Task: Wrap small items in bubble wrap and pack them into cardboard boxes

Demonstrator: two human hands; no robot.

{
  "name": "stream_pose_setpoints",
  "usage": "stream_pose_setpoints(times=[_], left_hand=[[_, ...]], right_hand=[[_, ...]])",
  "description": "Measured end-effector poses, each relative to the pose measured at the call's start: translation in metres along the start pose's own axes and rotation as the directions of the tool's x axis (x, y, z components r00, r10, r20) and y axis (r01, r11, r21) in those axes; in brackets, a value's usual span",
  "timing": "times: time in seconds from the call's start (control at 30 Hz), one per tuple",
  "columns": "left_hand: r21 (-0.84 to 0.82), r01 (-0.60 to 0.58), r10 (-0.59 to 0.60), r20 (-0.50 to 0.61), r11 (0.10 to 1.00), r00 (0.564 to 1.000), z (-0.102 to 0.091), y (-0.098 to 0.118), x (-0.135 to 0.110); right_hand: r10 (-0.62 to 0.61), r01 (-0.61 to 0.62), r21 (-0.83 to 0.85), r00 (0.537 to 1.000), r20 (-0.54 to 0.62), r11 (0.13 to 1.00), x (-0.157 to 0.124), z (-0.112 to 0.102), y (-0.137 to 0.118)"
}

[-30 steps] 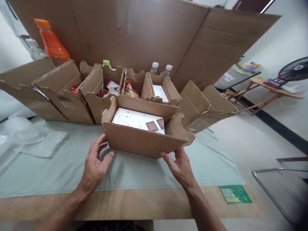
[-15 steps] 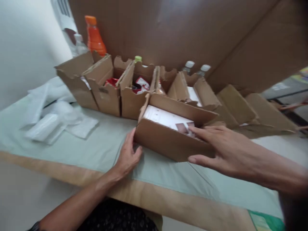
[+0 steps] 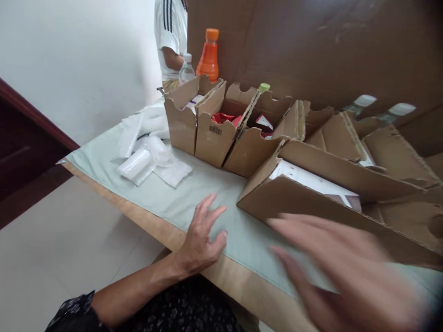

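Note:
Nearest to me stands an open cardboard box (image 3: 294,203), lying lengthwise on the table, with a white carton (image 3: 311,180) inside it. My left hand (image 3: 204,235) is over the cloth left of this box, fingers apart, holding nothing and not touching the box. In front of the box's near side is my right hand (image 3: 332,263), smeared by motion. Its thumb and fingers are apart and nothing shows between them. Whether it touches the box I cannot tell.
Behind runs a row of open cardboard bins (image 3: 212,138), some with red packets (image 3: 226,119). Bubble-wrap packets (image 3: 148,157) lie at the left on the green cloth (image 3: 173,203). An orange bottle (image 3: 209,57) and clear bottles stand behind. A person in a white shirt (image 3: 171,37) is at the back.
The view has swung left. My left hand has come off the box's left end, and my right hand has left the carton inside and moved nearer to me.

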State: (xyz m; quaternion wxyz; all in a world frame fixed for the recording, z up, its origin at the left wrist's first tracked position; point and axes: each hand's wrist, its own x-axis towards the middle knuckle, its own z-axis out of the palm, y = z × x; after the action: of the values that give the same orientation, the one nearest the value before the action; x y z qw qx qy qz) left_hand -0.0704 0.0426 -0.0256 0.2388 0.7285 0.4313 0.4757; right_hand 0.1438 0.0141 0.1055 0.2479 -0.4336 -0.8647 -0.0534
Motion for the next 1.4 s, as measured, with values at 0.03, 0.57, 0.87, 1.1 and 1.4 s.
stream_pose_setpoints(times=[0.03, 0.57, 0.87, 1.1, 1.4], left_hand=[[0.065, -0.007, 0.01, -0.047, 0.998, 0.999, -0.015, -0.007, -0.002], [0.542, 0.261, -0.115, -0.288, 0.799, 0.951, -0.132, -0.152, 0.09], [0.549, 0.136, 0.059, -0.321, 0.825, 0.945, -0.129, -0.123, 0.063], [0.235, -0.209, 0.137, 0.292, 0.949, 0.947, -0.078, -0.015, -0.021], [0.359, -0.095, -0.031, 0.329, 0.929, 0.944, -0.06, -0.036, -0.016]], right_hand=[[-0.064, 0.064, 0.007, 0.997, 0.048, 0.998, 0.017, 0.025, -0.006], [0.07, -0.08, 0.132, 0.994, 0.081, 0.988, 0.126, 0.179, -0.004], [0.145, -0.128, 0.146, 0.983, -0.116, 0.981, -0.047, 0.097, -0.016], [0.143, -0.128, 0.248, 0.989, -0.042, 0.96, -0.089, 0.065, -0.03], [0.049, -0.041, 0.236, 0.998, -0.026, 0.971, -0.068, 0.102, -0.041]])
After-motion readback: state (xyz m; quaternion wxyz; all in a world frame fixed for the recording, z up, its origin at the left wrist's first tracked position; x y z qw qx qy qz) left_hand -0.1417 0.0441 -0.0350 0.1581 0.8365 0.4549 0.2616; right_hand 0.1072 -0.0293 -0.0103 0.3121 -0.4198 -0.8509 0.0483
